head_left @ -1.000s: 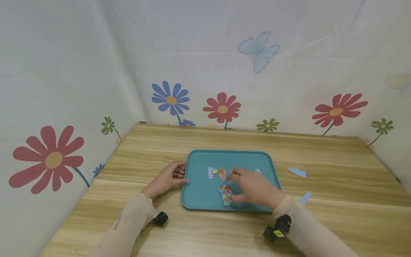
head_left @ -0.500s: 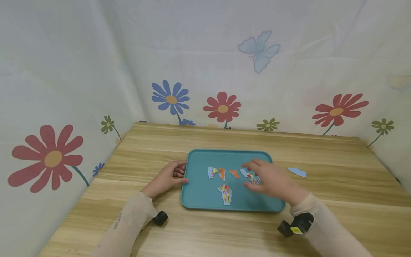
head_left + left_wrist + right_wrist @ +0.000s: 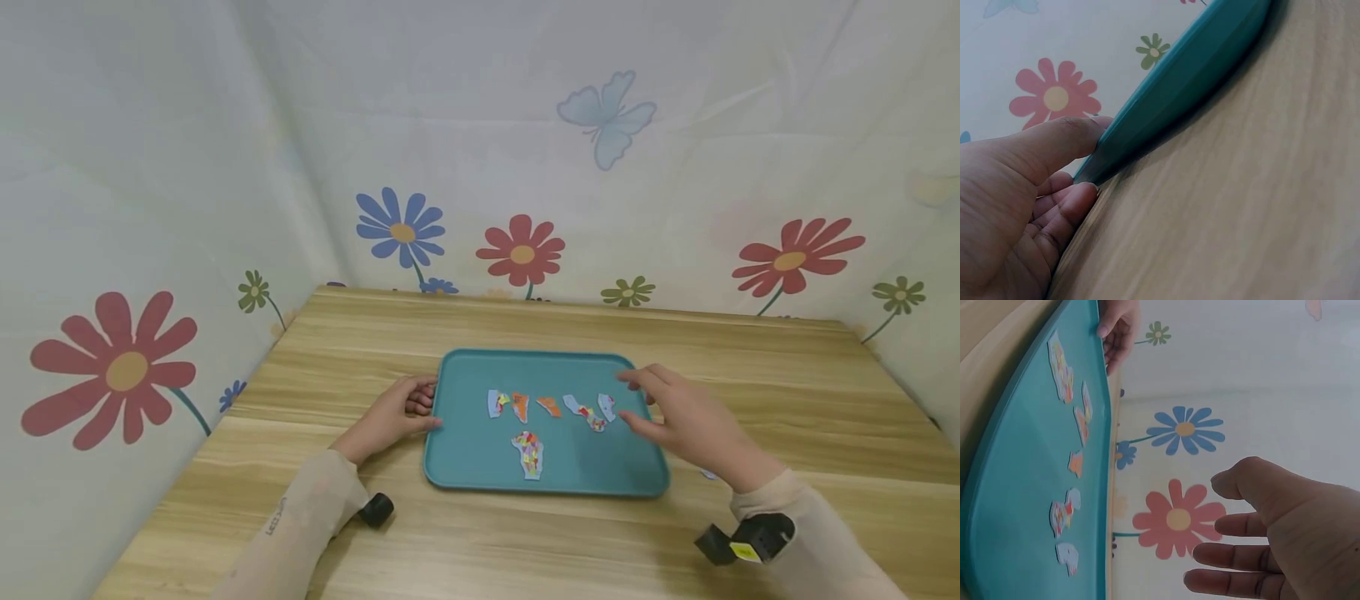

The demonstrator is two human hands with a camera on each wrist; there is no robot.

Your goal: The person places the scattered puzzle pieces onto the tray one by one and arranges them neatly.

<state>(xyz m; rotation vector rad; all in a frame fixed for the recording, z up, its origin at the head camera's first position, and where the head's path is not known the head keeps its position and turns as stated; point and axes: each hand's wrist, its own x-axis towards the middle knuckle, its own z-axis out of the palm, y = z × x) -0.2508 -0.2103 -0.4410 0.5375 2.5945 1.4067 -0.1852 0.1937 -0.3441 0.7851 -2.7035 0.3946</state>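
Observation:
A teal tray [image 3: 480,465] lies on the table with several jigsaw puzzle pieces on it. My left hand [image 3: 392,418] grips its left rim, thumb on top and fingers curled against the side in the left wrist view. Along the tray's middle run a blue-edged piece [image 3: 493,404], an orange piece [image 3: 521,407], a smaller orange piece [image 3: 549,406], a pale blue and red piece [image 3: 592,417] and a pale piece [image 3: 607,407]. Nearer the front lies a larger multicoloured piece [image 3: 530,457]. My right hand [image 3: 690,421], fingers spread and holding nothing, hovers over the right rim.
On the wooden table [image 3: 360,333], a bit of a blue puzzle piece [image 3: 708,474] shows beside my right wrist. My right hand and forearm cover part of the table there. A flowered cloth [image 3: 480,150] hangs behind the table.
My right hand has moved rightward from the tray's middle to its right rim, uncovering the pieces along the row. It now hides a blue piece on the table. The left hand stays put.

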